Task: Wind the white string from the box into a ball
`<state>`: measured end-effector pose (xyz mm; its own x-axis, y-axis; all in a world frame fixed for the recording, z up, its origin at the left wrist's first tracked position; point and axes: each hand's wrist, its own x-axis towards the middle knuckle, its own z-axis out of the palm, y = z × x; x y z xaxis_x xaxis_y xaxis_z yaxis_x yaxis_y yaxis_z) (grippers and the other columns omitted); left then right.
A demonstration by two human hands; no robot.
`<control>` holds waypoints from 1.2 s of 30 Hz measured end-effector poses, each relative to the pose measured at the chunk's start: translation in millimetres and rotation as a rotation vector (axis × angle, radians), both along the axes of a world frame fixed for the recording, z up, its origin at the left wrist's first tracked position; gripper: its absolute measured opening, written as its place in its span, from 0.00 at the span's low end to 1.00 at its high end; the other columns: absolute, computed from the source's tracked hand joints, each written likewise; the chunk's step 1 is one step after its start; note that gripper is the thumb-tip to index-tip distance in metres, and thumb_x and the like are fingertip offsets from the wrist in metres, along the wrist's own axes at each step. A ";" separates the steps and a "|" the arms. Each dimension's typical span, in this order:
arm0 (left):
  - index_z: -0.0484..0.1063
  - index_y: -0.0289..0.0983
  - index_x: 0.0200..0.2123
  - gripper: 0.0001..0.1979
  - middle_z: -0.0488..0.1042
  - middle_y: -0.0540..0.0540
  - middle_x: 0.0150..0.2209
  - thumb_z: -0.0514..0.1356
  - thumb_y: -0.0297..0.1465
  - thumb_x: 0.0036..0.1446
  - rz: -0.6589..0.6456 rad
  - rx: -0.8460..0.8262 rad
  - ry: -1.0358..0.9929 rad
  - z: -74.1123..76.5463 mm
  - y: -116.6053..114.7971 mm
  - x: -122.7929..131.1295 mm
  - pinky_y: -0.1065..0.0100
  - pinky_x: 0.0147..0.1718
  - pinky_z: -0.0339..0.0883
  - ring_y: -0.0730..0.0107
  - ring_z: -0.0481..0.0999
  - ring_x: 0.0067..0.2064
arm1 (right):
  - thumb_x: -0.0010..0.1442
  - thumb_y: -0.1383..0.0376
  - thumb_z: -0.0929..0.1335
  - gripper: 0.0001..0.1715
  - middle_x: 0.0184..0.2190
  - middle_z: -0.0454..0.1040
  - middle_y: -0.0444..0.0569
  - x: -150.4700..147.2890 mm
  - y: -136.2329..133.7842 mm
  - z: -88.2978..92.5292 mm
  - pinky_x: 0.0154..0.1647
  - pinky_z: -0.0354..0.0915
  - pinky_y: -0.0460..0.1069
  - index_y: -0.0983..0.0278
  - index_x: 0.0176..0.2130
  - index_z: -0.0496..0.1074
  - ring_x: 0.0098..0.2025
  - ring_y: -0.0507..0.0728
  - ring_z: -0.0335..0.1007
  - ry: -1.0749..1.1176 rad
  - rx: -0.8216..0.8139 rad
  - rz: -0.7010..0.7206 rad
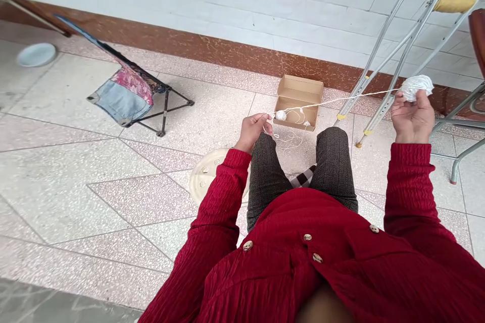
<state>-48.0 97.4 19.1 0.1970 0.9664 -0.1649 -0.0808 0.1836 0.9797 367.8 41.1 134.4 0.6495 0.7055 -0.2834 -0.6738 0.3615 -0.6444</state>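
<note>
My right hand (413, 115), raised at the right, grips a ball of white yarn (417, 87) with its fingers around the underside. From the ball a white strand (346, 98) runs across to my left hand (255, 128), which pinches it between thumb and fingers above my knee. Loose loops of yarn hang beside my left hand. On the floor ahead lies an open cardboard box (300, 92), with small white yarn bundles (281, 115) seen at its front; whether they lie in it or hang above it, I cannot tell.
A folding stool (125, 98) stands at the left, a pale basin (37, 54) beyond it. Crutches (394, 45) lean on the tiled wall at the right, near a metal-legged chair (456, 154). A round cream lid-like object (200, 176) is beside my left leg.
</note>
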 end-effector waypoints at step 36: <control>0.75 0.35 0.55 0.19 0.76 0.39 0.57 0.56 0.31 0.63 -0.507 0.286 0.063 -13.0 -9.4 109.6 0.57 0.63 0.60 0.59 0.73 0.60 | 0.52 0.58 0.78 0.24 0.41 0.76 0.45 -132.0 2.1 71.9 0.26 0.72 0.48 0.53 0.47 0.72 0.37 0.56 0.75 -0.557 0.171 0.806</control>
<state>61.5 88.0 6.1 0.6448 0.7618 0.0625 0.0080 -0.0886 0.9960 235.8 43.2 206.3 -0.0329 0.9975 0.0626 -0.3760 0.0457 -0.9255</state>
